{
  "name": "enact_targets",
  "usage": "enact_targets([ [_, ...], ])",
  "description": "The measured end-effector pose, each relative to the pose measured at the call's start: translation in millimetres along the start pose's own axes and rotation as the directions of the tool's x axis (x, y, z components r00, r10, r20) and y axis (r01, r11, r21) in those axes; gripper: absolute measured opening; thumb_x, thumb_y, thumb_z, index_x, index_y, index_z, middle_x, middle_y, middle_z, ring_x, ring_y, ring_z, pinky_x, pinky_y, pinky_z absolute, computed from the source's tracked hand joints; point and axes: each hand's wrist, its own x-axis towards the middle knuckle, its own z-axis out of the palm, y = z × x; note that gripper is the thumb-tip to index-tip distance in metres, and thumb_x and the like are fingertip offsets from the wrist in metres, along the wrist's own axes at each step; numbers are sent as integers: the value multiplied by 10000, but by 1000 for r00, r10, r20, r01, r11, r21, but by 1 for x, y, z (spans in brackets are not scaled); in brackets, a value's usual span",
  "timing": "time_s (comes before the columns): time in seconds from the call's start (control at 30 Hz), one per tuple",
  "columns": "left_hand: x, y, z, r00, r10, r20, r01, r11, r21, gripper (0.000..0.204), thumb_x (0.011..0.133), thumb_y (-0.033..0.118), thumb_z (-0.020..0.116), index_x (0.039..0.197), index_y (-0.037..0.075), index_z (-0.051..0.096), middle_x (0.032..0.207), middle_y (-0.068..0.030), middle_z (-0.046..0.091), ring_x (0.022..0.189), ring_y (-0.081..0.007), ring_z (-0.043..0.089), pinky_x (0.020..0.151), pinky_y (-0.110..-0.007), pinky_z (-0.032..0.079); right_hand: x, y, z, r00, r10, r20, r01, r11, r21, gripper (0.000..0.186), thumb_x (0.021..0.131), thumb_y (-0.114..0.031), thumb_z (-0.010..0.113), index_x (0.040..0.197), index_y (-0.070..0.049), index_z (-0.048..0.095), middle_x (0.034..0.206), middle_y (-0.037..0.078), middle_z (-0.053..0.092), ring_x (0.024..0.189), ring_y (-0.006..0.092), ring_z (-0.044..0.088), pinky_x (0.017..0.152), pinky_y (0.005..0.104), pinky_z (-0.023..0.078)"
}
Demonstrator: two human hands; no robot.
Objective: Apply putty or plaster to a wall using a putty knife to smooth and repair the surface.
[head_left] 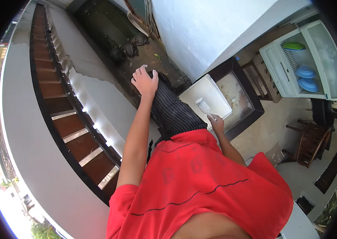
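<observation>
My right hand (217,124) is closed round the handle of a paintbrush (203,105), whose head is coated white. The brush hangs over a shallow white rectangular tray (227,104), at its near right side. My left hand (144,81) rests at my knee with its fingers apart, holding nothing. Black pinstriped trousers (176,113) cover the leg beneath it.
The tray lies partly over a dark-framed table (252,104) with a dusty top. A slatted brown railing (62,107) runs along the left. A pale cabinet (282,75) with blue bowls (306,72) and a wooden chair (311,143) stand right. White wall (208,32) rises ahead.
</observation>
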Motion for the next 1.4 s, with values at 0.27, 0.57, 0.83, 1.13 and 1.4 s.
enact_targets([
  [0.27,-8,-15,-6,992,-130,-9,130,988,86,315,718,237,565,1006,111,549,990,-67,519,988,-240,446,894,-398,305,36,-88,11,990,-120,77,104,978,178,301,824,-236,622,986,17,633,735,44,621,650,69,515,580,246,418],
  [0.57,2,-17,0,987,-161,-14,155,967,-204,226,693,194,583,906,120,584,937,-33,564,958,-218,477,893,-380,309,142,-245,80,953,-57,298,-65,920,385,303,877,-273,532,1026,-24,619,712,-9,524,477,34,376,407,203,307],
  [0.83,-2,-6,7,995,-99,-22,86,935,-344,186,687,120,567,872,110,577,923,-26,565,950,-217,482,887,-377,319,225,-305,118,963,43,267,-155,896,417,352,883,-310,492,1071,-30,595,777,35,506,482,71,341,392,211,292],
  [1.13,6,14,19,994,-99,48,109,946,-304,188,683,135,560,868,105,570,910,-34,554,942,-222,471,885,-378,317,247,-322,142,929,90,360,-275,817,507,354,906,-296,467,1091,2,517,701,-4,393,456,57,269,372,204,208],
  [1.4,8,15,22,994,-77,72,95,952,-291,213,682,175,563,883,102,568,920,-51,536,950,-226,453,892,-397,303,258,-326,144,960,105,258,-231,818,527,329,905,-288,473,1037,7,533,701,10,405,454,66,279,371,207,217],
])
